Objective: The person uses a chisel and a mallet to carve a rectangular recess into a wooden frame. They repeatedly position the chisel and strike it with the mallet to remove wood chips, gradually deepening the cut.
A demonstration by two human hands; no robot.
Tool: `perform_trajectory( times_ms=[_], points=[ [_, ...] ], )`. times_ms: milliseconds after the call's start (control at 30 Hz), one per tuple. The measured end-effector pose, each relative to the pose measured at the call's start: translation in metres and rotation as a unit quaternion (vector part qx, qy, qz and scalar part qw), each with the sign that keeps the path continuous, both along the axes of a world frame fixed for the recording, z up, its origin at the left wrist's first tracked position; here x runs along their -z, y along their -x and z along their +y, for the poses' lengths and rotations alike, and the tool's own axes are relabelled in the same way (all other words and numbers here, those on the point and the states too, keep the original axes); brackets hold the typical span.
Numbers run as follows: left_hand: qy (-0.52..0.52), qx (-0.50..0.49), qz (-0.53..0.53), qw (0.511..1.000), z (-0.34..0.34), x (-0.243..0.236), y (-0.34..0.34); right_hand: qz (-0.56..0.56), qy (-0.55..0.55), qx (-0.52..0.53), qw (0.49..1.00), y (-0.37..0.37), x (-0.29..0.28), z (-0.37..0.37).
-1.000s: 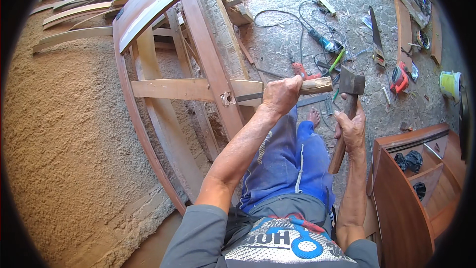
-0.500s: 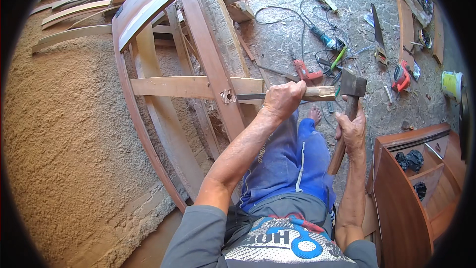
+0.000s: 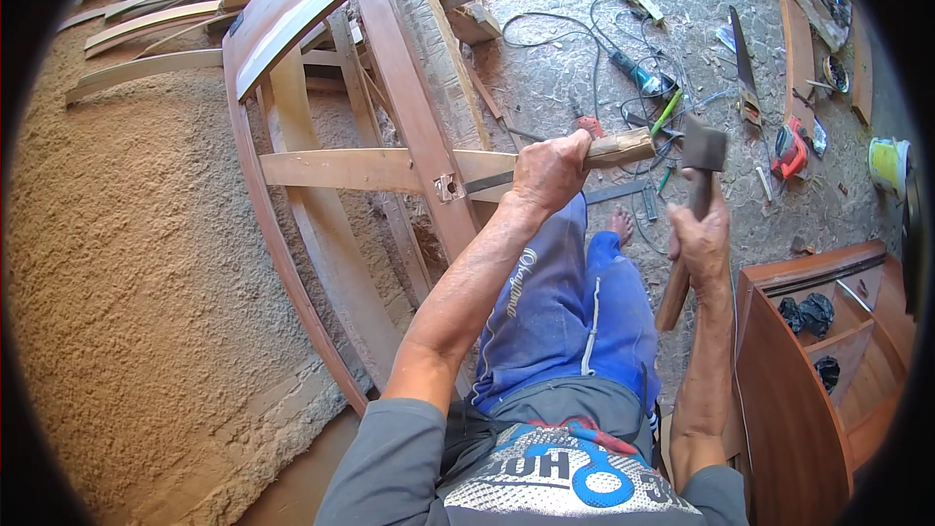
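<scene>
My left hand (image 3: 552, 172) is wrapped round a chisel (image 3: 623, 148), whose wooden handle sticks out to the right. Its metal blade reaches left to a squarish mortise (image 3: 448, 187) cut in the reddish rail of a curved wooden frame (image 3: 404, 102). Whether the tip touches the wood is hard to tell. My right hand (image 3: 701, 239) grips the wooden handle of a hammer (image 3: 703, 146). The dark, blocky hammer head is raised, apart from the chisel's butt. A pale crosspiece (image 3: 336, 169) meets the rail at the mortise.
Sawdust (image 3: 127, 263) is heaped at left, with curved strips (image 3: 146, 63) behind. On the floor lie a teal grinder (image 3: 635, 71), a red power tool (image 3: 791, 148), a handsaw (image 3: 744, 68) and cables. A curved brown wooden piece (image 3: 794, 370) stands at right, near a bucket (image 3: 886, 166).
The hammer has moved away to the right from the chisel's butt. The chisel has tilted, its handle end now higher in view, and my left hand has shifted slightly left.
</scene>
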State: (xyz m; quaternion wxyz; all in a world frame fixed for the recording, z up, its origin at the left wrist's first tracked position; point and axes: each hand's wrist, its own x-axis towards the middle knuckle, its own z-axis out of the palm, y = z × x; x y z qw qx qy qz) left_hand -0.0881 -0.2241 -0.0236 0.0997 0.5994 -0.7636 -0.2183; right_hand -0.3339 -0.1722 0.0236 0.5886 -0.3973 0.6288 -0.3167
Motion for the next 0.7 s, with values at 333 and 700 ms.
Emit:
perform_trajectory(
  times_ms=[333,700],
  points=[
    [0.009,0.0,0.005,1.0,0.003,-0.002,-0.002,0.041,0.015,-0.034,0.998,-0.012,0.002,-0.001],
    [-0.03,0.007,-0.005,1.0,0.01,0.009,-0.008,0.037,-0.037,-0.126,0.991,-0.003,0.002,-0.006]
  ],
)
